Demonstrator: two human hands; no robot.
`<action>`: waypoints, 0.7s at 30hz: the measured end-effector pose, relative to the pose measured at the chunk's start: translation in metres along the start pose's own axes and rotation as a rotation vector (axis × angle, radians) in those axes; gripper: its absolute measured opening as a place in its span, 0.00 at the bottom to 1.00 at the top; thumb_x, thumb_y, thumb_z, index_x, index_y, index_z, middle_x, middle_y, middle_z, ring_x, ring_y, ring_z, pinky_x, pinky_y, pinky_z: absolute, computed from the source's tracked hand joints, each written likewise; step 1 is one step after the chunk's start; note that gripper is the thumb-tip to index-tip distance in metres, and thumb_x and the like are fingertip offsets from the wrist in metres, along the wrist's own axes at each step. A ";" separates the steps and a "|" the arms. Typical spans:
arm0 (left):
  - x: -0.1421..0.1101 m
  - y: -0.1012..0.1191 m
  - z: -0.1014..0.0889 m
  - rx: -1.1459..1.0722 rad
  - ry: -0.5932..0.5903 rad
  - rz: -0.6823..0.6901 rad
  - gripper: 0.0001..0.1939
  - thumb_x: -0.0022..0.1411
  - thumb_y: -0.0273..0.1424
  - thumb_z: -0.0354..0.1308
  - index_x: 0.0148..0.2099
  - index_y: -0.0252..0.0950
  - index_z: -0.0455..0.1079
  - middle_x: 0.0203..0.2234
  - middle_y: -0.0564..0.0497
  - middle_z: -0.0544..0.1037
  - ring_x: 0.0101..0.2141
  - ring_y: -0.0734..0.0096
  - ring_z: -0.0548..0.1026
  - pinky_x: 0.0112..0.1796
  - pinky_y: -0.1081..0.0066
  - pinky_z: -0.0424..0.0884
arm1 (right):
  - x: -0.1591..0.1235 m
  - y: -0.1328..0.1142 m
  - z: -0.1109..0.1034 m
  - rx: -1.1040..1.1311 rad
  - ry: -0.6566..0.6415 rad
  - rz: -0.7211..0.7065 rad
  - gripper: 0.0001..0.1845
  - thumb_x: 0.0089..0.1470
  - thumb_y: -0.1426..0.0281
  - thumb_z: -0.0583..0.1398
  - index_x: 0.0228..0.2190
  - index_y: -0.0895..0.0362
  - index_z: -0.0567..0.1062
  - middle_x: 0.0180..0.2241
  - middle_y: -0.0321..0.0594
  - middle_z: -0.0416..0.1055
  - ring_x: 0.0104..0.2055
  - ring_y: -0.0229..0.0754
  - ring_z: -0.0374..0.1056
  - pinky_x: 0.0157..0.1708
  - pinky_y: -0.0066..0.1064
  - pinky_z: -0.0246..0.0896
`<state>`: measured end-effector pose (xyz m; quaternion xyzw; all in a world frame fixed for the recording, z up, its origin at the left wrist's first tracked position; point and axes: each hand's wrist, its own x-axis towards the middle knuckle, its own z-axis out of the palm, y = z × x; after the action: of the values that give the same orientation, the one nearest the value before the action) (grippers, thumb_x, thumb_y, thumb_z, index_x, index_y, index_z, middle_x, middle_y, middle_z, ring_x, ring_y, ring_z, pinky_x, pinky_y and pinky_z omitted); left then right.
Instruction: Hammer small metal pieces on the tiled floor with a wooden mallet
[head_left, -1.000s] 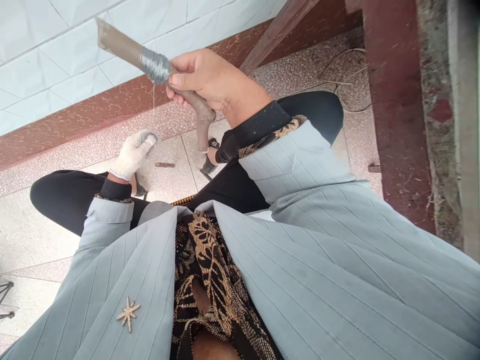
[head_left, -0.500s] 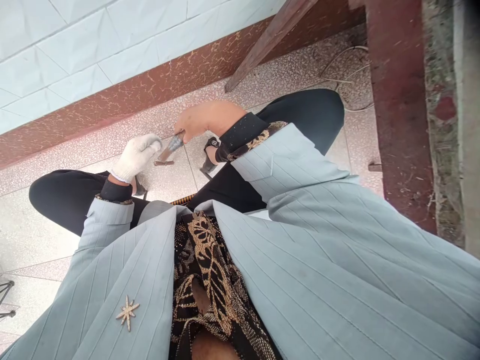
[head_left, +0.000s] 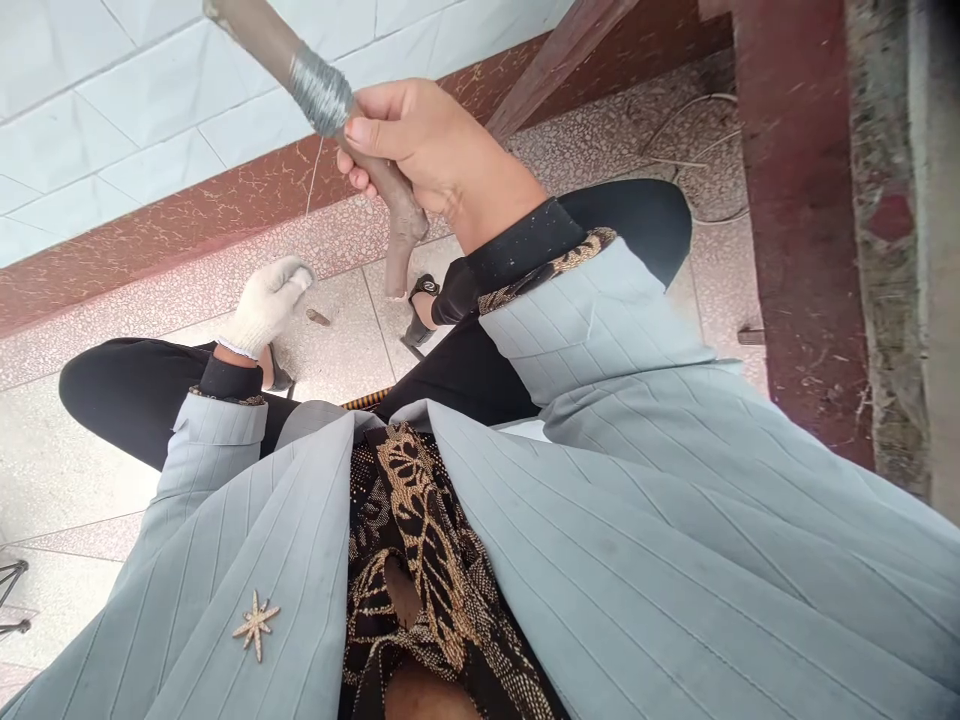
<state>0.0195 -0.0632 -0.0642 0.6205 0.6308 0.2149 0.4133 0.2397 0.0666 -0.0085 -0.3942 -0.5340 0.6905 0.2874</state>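
Observation:
My right hand (head_left: pixel 405 140), bare, grips a brown wooden stick (head_left: pixel 405 235) raised in front of the wall. The stick is tilted, with its upper end at the top left and a crooked, foot-like lower end. Silvery-grey wire (head_left: pixel 322 92) is wound in a thick band around its middle, just beyond my thumb. A thin pale strand drops from that band toward my left hand (head_left: pixel 268 300), which wears a white knitted glove. Its fingers are curled closed low over the floor; the pinched end of the strand is too fine to see.
A small brown piece (head_left: pixel 317 317) lies on the speckled tile floor (head_left: pixel 345 350) between my feet. Ahead is a tiled wall with a reddish-brown skirting (head_left: pixel 255 190). A slanted wooden leg (head_left: pixel 540 85) and a dark red post (head_left: pixel 799 230) stand at the right, near a loose cable (head_left: pixel 697 160).
My right hand has lifted the stick up and away from the gloved hand and turned it, bringing the wound band and crooked end into view. My left hand has barely moved.

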 end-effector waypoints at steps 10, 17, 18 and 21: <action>-0.010 0.012 -0.007 0.012 -0.107 0.064 0.10 0.65 0.37 0.54 0.36 0.39 0.74 0.27 0.51 0.74 0.29 0.68 0.71 0.32 0.69 0.69 | 0.006 0.019 0.006 -1.316 -0.260 0.091 0.19 0.68 0.74 0.63 0.57 0.67 0.81 0.57 0.59 0.77 0.56 0.55 0.73 0.53 0.36 0.62; -0.008 0.006 -0.014 0.029 0.144 0.017 0.11 0.70 0.36 0.55 0.36 0.40 0.74 0.25 0.52 0.71 0.30 0.67 0.72 0.35 0.68 0.71 | 0.002 0.022 0.013 -1.228 -0.767 0.246 0.12 0.66 0.79 0.66 0.50 0.65 0.85 0.31 0.38 0.77 0.33 0.37 0.69 0.40 0.28 0.59; -0.007 0.003 -0.015 0.038 0.173 0.002 0.12 0.72 0.37 0.55 0.36 0.41 0.74 0.24 0.52 0.70 0.29 0.67 0.72 0.35 0.68 0.71 | 0.001 0.020 0.012 -1.140 -0.831 0.288 0.14 0.66 0.81 0.65 0.52 0.66 0.85 0.27 0.34 0.74 0.30 0.33 0.66 0.39 0.26 0.58; -0.001 -0.007 -0.016 0.049 0.198 -0.010 0.13 0.75 0.39 0.55 0.39 0.41 0.74 0.25 0.52 0.70 0.30 0.66 0.72 0.38 0.65 0.73 | -0.004 0.011 0.006 -0.828 -0.916 0.344 0.21 0.65 0.85 0.64 0.57 0.65 0.83 0.25 0.27 0.71 0.27 0.26 0.62 0.36 0.20 0.56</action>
<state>0.0029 -0.0613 -0.0606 0.6028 0.6769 0.2577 0.3346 0.2369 0.0572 -0.0176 -0.2176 -0.7544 0.5616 -0.2610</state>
